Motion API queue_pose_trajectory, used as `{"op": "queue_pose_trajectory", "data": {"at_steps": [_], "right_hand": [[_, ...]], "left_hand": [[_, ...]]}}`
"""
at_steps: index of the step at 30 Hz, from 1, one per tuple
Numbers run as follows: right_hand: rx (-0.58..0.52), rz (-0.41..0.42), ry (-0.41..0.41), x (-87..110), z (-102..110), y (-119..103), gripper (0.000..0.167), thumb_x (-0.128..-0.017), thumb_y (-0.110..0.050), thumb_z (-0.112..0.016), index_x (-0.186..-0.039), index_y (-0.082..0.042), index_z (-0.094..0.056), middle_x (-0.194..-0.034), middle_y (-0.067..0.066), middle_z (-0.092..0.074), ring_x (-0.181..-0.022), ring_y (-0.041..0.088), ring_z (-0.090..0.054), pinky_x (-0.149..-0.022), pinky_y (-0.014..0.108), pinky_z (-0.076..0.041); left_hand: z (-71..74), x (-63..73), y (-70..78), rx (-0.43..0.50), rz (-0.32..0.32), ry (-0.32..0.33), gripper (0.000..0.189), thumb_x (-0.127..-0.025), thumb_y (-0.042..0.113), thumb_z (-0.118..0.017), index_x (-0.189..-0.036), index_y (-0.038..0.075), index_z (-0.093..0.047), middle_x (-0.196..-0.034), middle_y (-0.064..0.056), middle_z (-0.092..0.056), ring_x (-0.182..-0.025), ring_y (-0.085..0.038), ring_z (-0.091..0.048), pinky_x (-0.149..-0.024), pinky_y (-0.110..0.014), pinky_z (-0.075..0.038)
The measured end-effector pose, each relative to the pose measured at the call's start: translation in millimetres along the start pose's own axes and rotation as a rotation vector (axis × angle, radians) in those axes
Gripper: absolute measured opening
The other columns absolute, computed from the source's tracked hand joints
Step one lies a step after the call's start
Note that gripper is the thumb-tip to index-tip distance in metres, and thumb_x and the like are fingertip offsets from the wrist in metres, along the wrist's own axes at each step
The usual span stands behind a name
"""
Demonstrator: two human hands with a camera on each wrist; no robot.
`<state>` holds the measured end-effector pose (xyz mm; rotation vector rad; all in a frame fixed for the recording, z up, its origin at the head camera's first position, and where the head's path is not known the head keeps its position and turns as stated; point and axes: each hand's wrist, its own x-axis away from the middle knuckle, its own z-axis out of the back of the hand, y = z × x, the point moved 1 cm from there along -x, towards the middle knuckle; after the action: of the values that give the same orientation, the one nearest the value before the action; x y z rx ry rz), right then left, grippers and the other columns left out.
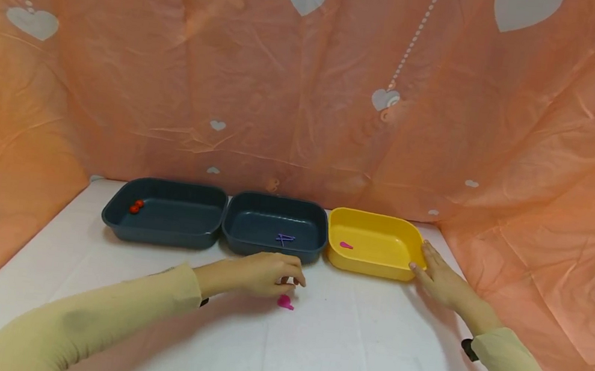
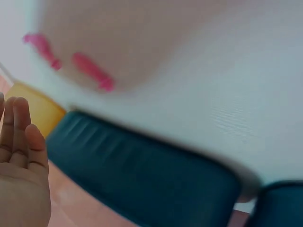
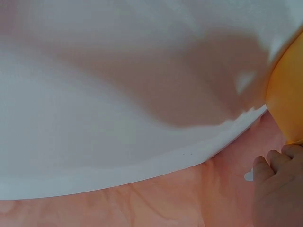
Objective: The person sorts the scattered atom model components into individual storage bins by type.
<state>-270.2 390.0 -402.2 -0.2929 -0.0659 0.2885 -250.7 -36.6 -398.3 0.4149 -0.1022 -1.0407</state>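
Note:
In the head view my left hand [image 1: 266,274] hovers over the white table, fingers bent slightly downward and holding nothing. Just below its fingertips lie small pink pin-shaped pieces [image 1: 284,301]; the left wrist view separates them into one pink piece [image 2: 92,71] and another pink piece [image 2: 43,49]. My right hand [image 1: 442,280] rests against the right end of a yellow tray [image 1: 370,269], its fingers along the rim and the thumb touching the near corner. Inside that tray is a similar pink piece [image 1: 345,245].
Left of the yellow tray stand a dark blue tray [image 1: 247,245] with thin purple pieces [image 1: 284,239] and another dark blue tray [image 1: 161,236] with two small red round pieces [image 1: 135,208]. An orange curtain [image 1: 283,117] with hearts closes off the back and sides.

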Motion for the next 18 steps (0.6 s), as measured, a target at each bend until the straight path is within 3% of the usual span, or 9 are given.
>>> {"op": "queue_pose_trajectory", "data": {"at_steps": [7, 18], "right_hand": [[-0.004, -0.006, -0.002, -0.5, -0.8, 0.4, 0.085, -0.111, -0.05, -0.041, -0.16, 0.014, -0.012, -0.167, 0.035, -0.01, -0.152, 0.056, -0.016, -0.12, 0.069, -0.019], [0.005, -0.009, -0.003, -1.1, -1.0, 0.7, 0.085, -0.111, -0.049, -0.04, -0.159, 0.015, -0.012, -0.167, 0.035, -0.01, -0.152, 0.056, -0.016, -0.121, 0.069, -0.018]], "left_hand": [[-9.6, 14.6, -11.1, -0.098, -0.038, -0.025, 0.014, -0.097, 0.015, -0.074, -0.11, 0.015, -0.079, -0.101, 0.003, -0.065, -0.085, -0.009, -0.061, -0.076, -0.015, -0.05], [-18.3, 15.1, -15.4, -0.174, -0.076, -0.052, 0.01, -0.095, 0.015, -0.076, -0.104, 0.02, -0.079, -0.097, 0.004, -0.063, -0.082, -0.005, -0.059, -0.074, -0.014, -0.048]]}}
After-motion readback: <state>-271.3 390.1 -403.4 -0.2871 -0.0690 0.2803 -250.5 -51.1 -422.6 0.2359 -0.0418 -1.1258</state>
